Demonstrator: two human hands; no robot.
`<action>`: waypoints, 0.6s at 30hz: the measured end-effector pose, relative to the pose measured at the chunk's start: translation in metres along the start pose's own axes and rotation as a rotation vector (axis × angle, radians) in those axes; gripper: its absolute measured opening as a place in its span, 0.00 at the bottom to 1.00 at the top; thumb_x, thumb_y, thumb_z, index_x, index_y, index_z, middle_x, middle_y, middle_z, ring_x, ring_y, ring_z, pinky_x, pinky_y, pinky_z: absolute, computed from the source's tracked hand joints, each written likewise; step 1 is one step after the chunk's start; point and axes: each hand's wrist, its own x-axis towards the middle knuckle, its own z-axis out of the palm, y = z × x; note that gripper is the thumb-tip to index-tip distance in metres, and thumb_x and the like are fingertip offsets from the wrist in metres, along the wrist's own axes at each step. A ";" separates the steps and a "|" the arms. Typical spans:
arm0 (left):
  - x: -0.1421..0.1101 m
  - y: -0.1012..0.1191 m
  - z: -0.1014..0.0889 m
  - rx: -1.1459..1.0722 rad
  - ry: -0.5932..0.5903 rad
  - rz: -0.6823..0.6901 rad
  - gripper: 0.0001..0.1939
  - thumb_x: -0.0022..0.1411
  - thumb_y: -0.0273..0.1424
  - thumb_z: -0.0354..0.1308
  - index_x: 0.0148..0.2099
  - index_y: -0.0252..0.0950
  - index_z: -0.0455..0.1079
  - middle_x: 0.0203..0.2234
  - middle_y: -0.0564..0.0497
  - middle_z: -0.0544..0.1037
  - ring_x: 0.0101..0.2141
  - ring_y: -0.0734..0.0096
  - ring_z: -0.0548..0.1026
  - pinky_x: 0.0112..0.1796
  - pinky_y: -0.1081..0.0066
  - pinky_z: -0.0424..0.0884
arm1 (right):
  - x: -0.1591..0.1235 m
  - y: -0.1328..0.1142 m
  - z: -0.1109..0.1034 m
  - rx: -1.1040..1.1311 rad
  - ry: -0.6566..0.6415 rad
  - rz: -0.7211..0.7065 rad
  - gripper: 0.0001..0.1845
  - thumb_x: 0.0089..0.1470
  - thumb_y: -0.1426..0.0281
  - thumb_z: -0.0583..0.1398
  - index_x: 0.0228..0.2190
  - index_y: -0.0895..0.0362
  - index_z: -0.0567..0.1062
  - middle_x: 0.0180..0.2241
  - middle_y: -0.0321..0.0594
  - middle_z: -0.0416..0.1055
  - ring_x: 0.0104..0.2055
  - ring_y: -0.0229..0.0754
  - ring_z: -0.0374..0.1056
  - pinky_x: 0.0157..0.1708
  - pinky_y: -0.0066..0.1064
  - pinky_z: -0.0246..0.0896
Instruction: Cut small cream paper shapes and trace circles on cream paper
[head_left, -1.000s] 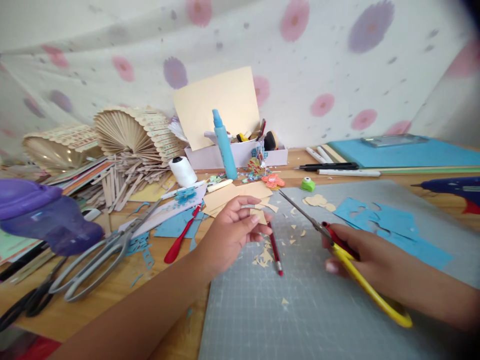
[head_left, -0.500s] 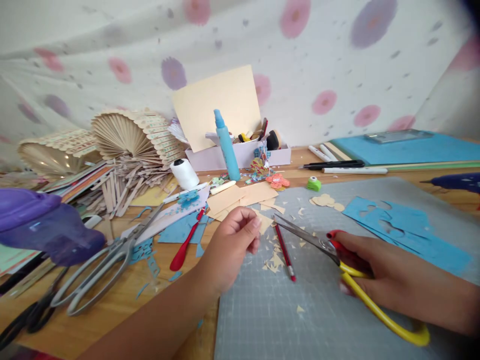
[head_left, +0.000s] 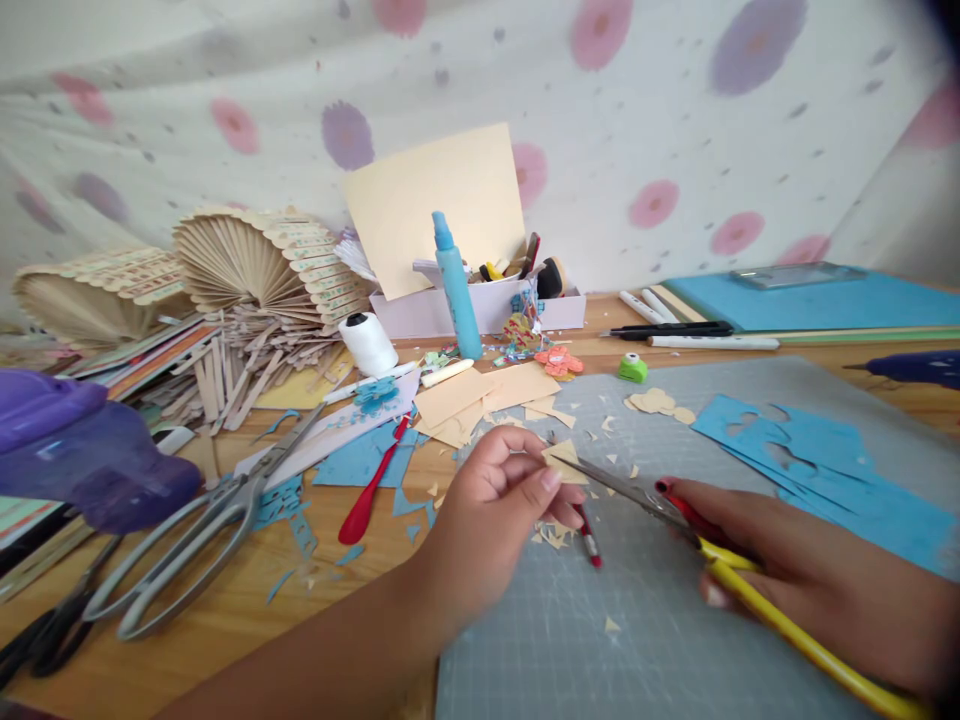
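Between thumb and fingers, my left hand (head_left: 504, 510) pinches a small piece of cream paper (head_left: 566, 462) above the cutting mat (head_left: 540, 640). My right hand (head_left: 787, 570) grips scissors (head_left: 645, 500) with yellow and red handles. Their blades point left, and the tips meet the edge of the cream paper. A red pencil (head_left: 589, 540) lies on the mat, partly hidden behind my left hand. Small cream paper scraps (head_left: 556, 532) are scattered around it. Cut cream paper shapes (head_left: 654, 402) rest in a small pile farther back.
Grey-handled scissors (head_left: 217, 530) and a red spatula-like tool (head_left: 371, 490) lie at left. Cut blue paper (head_left: 795, 450) spreads at right. A blue spray bottle (head_left: 457, 295) stands before a white box (head_left: 409, 318). A purple container (head_left: 90, 450) sits at the left edge.
My left hand has moved right and turned, so the cream paper shows more clearly. The scissors have moved slightly right and down, and their blades have closed together at the paper.
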 end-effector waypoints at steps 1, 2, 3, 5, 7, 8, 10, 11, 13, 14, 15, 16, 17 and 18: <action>0.000 -0.001 0.000 0.013 -0.010 0.005 0.13 0.52 0.31 0.65 0.34 0.38 0.63 0.21 0.55 0.79 0.23 0.75 0.76 0.30 0.72 0.71 | -0.001 -0.001 0.002 0.015 -0.035 -0.007 0.15 0.43 0.50 0.61 0.28 0.45 0.78 0.26 0.37 0.77 0.29 0.50 0.73 0.26 0.34 0.71; 0.000 -0.002 0.000 0.029 -0.018 0.008 0.12 0.53 0.31 0.65 0.34 0.37 0.63 0.21 0.55 0.79 0.23 0.75 0.76 0.30 0.73 0.71 | -0.001 -0.002 0.003 0.015 -0.048 -0.007 0.15 0.44 0.50 0.61 0.30 0.44 0.78 0.27 0.38 0.78 0.31 0.53 0.73 0.27 0.36 0.71; 0.001 -0.003 0.000 0.043 -0.023 0.010 0.12 0.53 0.31 0.65 0.34 0.37 0.63 0.21 0.55 0.78 0.23 0.75 0.76 0.30 0.73 0.71 | -0.001 -0.004 0.005 -0.004 -0.031 0.001 0.16 0.44 0.50 0.60 0.32 0.43 0.78 0.27 0.39 0.77 0.32 0.55 0.73 0.28 0.37 0.71; 0.001 -0.004 0.000 0.059 -0.023 0.016 0.11 0.53 0.30 0.64 0.34 0.37 0.63 0.21 0.55 0.78 0.22 0.76 0.76 0.30 0.73 0.70 | 0.000 -0.009 0.009 -0.077 0.064 0.026 0.17 0.43 0.50 0.61 0.34 0.42 0.78 0.26 0.40 0.77 0.34 0.58 0.73 0.29 0.40 0.71; 0.001 -0.004 0.001 0.067 -0.022 0.019 0.10 0.54 0.30 0.63 0.34 0.37 0.63 0.21 0.55 0.78 0.23 0.76 0.76 0.30 0.74 0.70 | 0.001 -0.015 0.012 -0.129 0.137 0.036 0.19 0.42 0.50 0.61 0.37 0.42 0.77 0.26 0.40 0.77 0.35 0.59 0.72 0.30 0.40 0.70; 0.001 -0.003 0.001 0.068 -0.026 0.023 0.10 0.54 0.29 0.63 0.34 0.37 0.63 0.21 0.55 0.78 0.23 0.76 0.76 0.29 0.74 0.70 | 0.001 -0.017 0.014 -0.142 0.155 0.034 0.19 0.42 0.50 0.61 0.38 0.41 0.77 0.26 0.40 0.77 0.35 0.59 0.72 0.31 0.40 0.70; 0.000 -0.003 0.003 0.071 -0.036 0.025 0.10 0.54 0.29 0.63 0.34 0.36 0.63 0.20 0.55 0.77 0.22 0.76 0.75 0.29 0.74 0.69 | 0.002 -0.019 0.014 -0.154 0.171 0.028 0.19 0.43 0.50 0.61 0.38 0.41 0.77 0.26 0.40 0.77 0.35 0.58 0.72 0.31 0.40 0.70; 0.000 -0.003 0.003 0.072 -0.040 0.026 0.10 0.54 0.30 0.63 0.34 0.37 0.63 0.20 0.55 0.77 0.22 0.76 0.75 0.29 0.74 0.69 | 0.001 -0.019 0.014 -0.154 0.172 0.027 0.19 0.43 0.51 0.61 0.38 0.41 0.77 0.26 0.40 0.77 0.35 0.58 0.72 0.31 0.40 0.70; -0.001 -0.004 0.004 0.075 -0.045 0.023 0.10 0.54 0.30 0.63 0.34 0.37 0.63 0.20 0.55 0.76 0.22 0.75 0.74 0.28 0.73 0.69 | 0.000 -0.017 0.012 -0.139 0.158 0.027 0.18 0.43 0.51 0.61 0.37 0.42 0.77 0.26 0.40 0.77 0.34 0.58 0.72 0.30 0.39 0.70; -0.001 -0.004 0.004 0.078 -0.047 0.019 0.10 0.54 0.31 0.64 0.34 0.37 0.64 0.20 0.55 0.76 0.22 0.75 0.74 0.29 0.73 0.69 | 0.000 -0.016 0.010 -0.124 0.140 0.025 0.17 0.43 0.51 0.61 0.36 0.42 0.77 0.25 0.40 0.77 0.34 0.57 0.72 0.30 0.39 0.70; -0.001 -0.005 0.004 0.079 -0.049 0.016 0.11 0.53 0.31 0.64 0.33 0.37 0.63 0.20 0.55 0.76 0.22 0.75 0.74 0.29 0.72 0.69 | -0.001 -0.014 0.008 -0.102 0.110 0.019 0.16 0.43 0.51 0.61 0.35 0.42 0.77 0.25 0.39 0.77 0.34 0.57 0.73 0.30 0.39 0.70; -0.001 -0.005 0.004 0.078 -0.051 0.013 0.11 0.53 0.32 0.64 0.33 0.37 0.63 0.20 0.55 0.76 0.22 0.75 0.74 0.29 0.72 0.69 | -0.001 -0.012 0.006 -0.074 0.065 0.011 0.14 0.44 0.51 0.61 0.33 0.43 0.77 0.25 0.39 0.77 0.33 0.56 0.73 0.29 0.38 0.70; -0.001 -0.006 0.004 0.074 -0.055 0.011 0.11 0.53 0.32 0.64 0.33 0.37 0.63 0.20 0.55 0.76 0.21 0.76 0.74 0.29 0.73 0.69 | -0.002 -0.011 0.004 -0.044 0.012 0.003 0.13 0.44 0.52 0.60 0.30 0.43 0.77 0.26 0.39 0.77 0.32 0.55 0.73 0.29 0.38 0.70; -0.001 -0.006 0.004 0.069 -0.057 0.009 0.12 0.53 0.32 0.64 0.33 0.37 0.63 0.20 0.55 0.76 0.22 0.76 0.74 0.29 0.73 0.69 | -0.001 -0.010 0.001 -0.017 -0.038 -0.001 0.12 0.45 0.52 0.60 0.29 0.44 0.76 0.26 0.39 0.77 0.32 0.54 0.73 0.29 0.37 0.70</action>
